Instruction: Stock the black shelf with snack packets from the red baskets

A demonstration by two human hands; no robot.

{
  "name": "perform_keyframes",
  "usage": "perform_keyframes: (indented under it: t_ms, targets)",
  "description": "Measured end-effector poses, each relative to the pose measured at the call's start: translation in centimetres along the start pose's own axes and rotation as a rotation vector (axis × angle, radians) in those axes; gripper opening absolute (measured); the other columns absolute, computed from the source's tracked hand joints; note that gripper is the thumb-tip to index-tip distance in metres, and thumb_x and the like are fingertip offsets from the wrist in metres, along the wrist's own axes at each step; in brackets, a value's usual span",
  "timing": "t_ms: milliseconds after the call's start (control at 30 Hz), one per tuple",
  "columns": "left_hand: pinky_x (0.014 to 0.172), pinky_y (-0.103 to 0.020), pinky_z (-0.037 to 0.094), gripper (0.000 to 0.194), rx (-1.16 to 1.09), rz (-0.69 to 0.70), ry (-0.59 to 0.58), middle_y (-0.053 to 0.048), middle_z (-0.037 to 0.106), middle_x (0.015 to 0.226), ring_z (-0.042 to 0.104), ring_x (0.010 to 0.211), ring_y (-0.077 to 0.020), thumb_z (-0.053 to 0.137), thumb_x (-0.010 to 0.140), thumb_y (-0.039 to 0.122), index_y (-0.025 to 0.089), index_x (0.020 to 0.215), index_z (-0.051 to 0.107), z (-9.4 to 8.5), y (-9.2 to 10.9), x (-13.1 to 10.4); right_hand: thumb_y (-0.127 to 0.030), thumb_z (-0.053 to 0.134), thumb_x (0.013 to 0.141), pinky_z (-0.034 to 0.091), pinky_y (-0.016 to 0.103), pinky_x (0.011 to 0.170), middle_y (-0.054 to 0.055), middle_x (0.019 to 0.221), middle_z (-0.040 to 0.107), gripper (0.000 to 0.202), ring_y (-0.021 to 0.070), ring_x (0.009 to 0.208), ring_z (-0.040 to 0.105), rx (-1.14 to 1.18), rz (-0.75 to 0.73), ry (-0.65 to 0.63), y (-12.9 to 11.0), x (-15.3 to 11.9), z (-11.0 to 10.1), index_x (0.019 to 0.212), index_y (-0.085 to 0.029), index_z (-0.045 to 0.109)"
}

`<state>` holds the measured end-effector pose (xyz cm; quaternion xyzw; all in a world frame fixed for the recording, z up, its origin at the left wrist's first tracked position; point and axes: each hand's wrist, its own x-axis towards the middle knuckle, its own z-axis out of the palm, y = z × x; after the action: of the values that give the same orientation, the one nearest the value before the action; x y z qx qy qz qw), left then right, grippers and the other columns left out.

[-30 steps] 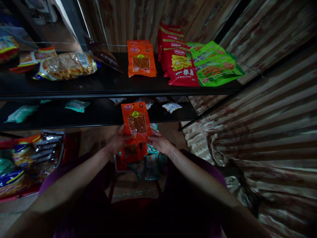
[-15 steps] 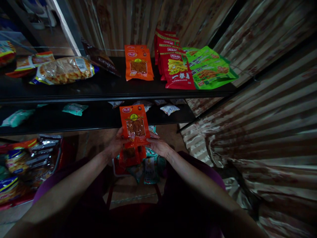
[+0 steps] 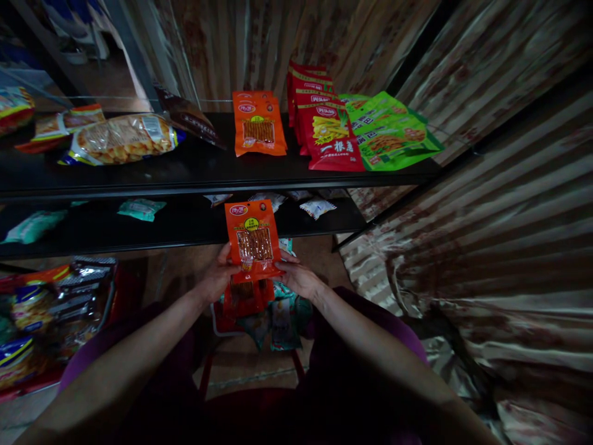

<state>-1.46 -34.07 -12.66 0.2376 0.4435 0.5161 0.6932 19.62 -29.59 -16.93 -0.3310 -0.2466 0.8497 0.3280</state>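
Observation:
Between my two hands is an orange snack packet [image 3: 254, 241], upright, its clear window showing brown strips. My left hand [image 3: 217, 272] grips its lower left edge, and my right hand [image 3: 296, 275] grips its lower right edge. Just below it, another orange packet [image 3: 243, 300] lies over a red basket [image 3: 222, 324] with several green snack bags [image 3: 282, 321]. On the upper shelf [image 3: 194, 176], straight ahead, stand similar orange packets [image 3: 259, 127], next to red snack bags [image 3: 331, 136] and green snack bags lying tilted [image 3: 393, 136].
At the shelf's left lie a bag of round snacks [image 3: 123, 139] and a brown packet [image 3: 188, 117]. The lower shelf [image 3: 185, 232] holds small teal and white packets. A red crate [image 3: 109, 303] of snack bags stands at left. A patterned curtain [image 3: 500, 204] hangs at right.
The view has tilted slightly, so most things sit a little lower in the picture. Both hands still hold the orange packet in nearly the same place.

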Motion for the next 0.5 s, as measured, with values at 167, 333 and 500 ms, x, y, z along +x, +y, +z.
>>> perform_keyframes:
  t_ms: [167, 333, 500]
  targets:
    - [0.080, -0.034, 0.053, 0.078, 0.014, 0.006, -0.006, -0.005, 0.070, 0.104, 0.068, 0.087, -0.0215, 0.071, 0.057, 0.003, 0.023, 0.129, 0.049, -0.01, -0.03, 0.12, -0.010, 0.074, 0.066, 0.059, 0.034, 0.076, 0.000, 0.093, 0.073, 0.041, 0.0161, 0.079, 0.070, 0.021, -0.007, 0.007, -0.02, -0.07, 0.02, 0.104, -0.022, 0.063]
    - [0.084, -0.035, 0.052, 0.072, 0.003, 0.019, -0.028, -0.005, 0.070, 0.106, 0.067, 0.092, -0.0220, 0.071, 0.060, 0.005, 0.024, 0.127, 0.051, -0.26, -0.29, 0.19, -0.011, 0.074, 0.068, 0.058, 0.032, 0.076, 0.001, 0.093, 0.073, 0.039, 0.0157, 0.081, 0.070, 0.003, -0.022, -0.018, 0.04, -0.13, -0.10, 0.105, -0.020, 0.063]
    - [0.082, -0.034, 0.052, 0.059, 0.026, 0.004, 0.008, -0.006, 0.069, 0.110, 0.066, 0.095, -0.0223, 0.071, 0.063, 0.011, 0.022, 0.120, 0.057, -0.74, -0.57, 0.34, -0.012, 0.075, 0.066, 0.058, 0.031, 0.074, 0.000, 0.091, 0.073, 0.038, 0.0156, 0.079, 0.070, 0.001, -0.029, 0.006, -0.05, -0.19, -0.31, 0.102, -0.020, 0.066]
